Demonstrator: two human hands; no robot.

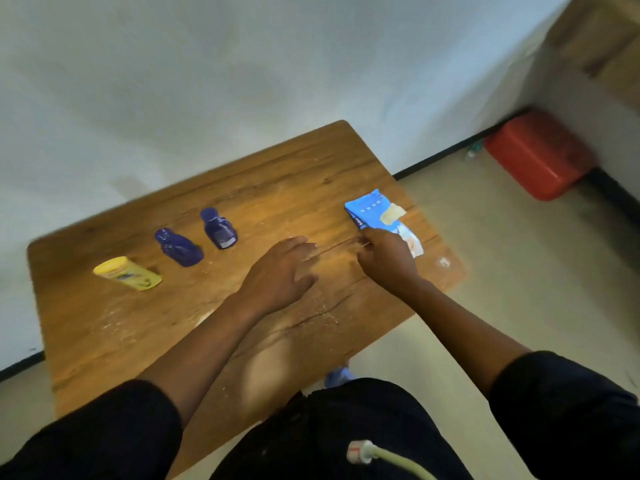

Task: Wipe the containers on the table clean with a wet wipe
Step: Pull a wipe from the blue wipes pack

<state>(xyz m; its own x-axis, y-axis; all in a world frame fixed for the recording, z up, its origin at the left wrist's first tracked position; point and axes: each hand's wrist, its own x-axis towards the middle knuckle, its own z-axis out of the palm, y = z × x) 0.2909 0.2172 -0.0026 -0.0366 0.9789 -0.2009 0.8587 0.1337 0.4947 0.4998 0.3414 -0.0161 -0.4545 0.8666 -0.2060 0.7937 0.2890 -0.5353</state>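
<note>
Both forearms reach over the table (104, 327); left hand (280, 271) hovers flat, fingers relaxed; right hand (386, 258) touches the wipes pack (375, 211), grip unclear, covering its near edge.

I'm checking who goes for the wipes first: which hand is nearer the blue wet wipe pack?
The right hand: its fingers reach the near edge of the blue wet wipe pack. The left hand rests on the table, off to the pack's left.

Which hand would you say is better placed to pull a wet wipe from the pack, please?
The right hand: its fingers already lie at the near edge of the blue wipe pack. The left hand sits over bare table, farther from the pack.
</note>
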